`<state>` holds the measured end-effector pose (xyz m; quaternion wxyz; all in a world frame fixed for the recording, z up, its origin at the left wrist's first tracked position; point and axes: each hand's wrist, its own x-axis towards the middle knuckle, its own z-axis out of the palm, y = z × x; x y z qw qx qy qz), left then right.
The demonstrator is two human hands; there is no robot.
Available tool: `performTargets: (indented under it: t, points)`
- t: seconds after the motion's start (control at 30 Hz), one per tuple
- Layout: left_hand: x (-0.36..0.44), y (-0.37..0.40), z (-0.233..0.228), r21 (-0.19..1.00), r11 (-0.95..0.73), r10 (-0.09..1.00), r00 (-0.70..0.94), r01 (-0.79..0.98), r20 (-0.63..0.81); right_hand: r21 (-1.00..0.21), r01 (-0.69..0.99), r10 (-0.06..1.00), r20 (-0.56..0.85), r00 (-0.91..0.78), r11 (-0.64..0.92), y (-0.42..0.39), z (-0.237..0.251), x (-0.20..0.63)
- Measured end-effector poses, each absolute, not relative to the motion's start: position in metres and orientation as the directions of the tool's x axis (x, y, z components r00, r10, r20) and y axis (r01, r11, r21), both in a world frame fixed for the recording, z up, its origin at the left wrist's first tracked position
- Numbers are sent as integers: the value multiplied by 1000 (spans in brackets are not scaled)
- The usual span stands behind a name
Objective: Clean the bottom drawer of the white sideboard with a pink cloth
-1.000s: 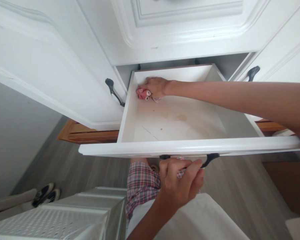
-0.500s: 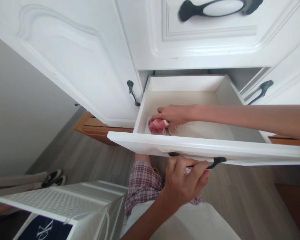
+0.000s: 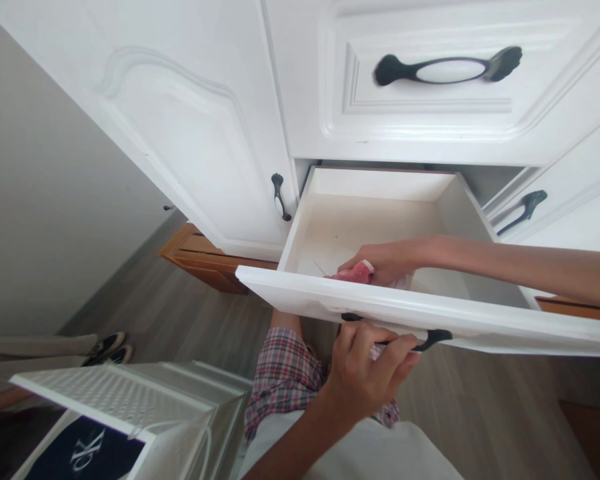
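Note:
A white drawer [image 3: 370, 307] stands pulled out of a white cabinet. My right hand [image 3: 387, 261] reaches into it from the right and presses a crumpled pink cloth [image 3: 355, 273] against the drawer floor near the front wall. Below the drawer front, my left hand [image 3: 365, 377] curls around the black drawer handle [image 3: 433, 340]. The front wall hides part of the cloth and my right fingers.
A closed drawer with a black-and-white handle [image 3: 447, 69] sits above. A white cabinet door [image 3: 190, 133] with a small handle [image 3: 280, 197] is at left. A white perforated basket [image 3: 125, 407] stands at lower left, shoes [image 3: 107, 347] on the grey floor beyond it.
My right hand has dragged the pink cloth from the drawer's back left corner toward the front wall. The camera has tilted up, bringing the upper drawer into view. My left hand stays on the handle.

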<state>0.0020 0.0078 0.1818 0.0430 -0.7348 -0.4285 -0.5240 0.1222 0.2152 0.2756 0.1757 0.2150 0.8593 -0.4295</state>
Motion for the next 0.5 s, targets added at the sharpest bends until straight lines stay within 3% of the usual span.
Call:
performTargets:
  t: [0.13, 0.27, 0.37, 0.43, 0.5]
  points:
    - [2, 8, 178, 365, -639, 576, 106, 677, 811, -583, 570, 279, -516, -810, 578, 219, 289, 138]
    - [2, 11, 177, 359, -663, 559, 116, 657, 821, -384, 691, 609, -329, -722, 612, 241, 317, 144]
    - [1, 12, 176, 353, -668, 552, 117, 655, 826, -136, 756, 747, -119, -654, 641, 269, 329, 146]
    - [1, 12, 175, 348, -662, 551, 116, 664, 826, 82, 767, 771, -76, -632, 637, 289, 324, 147]
    - [1, 11, 172, 351, -655, 554, 109, 670, 825, 212, 759, 785, -79, -615, 616, 306, 310, 147]
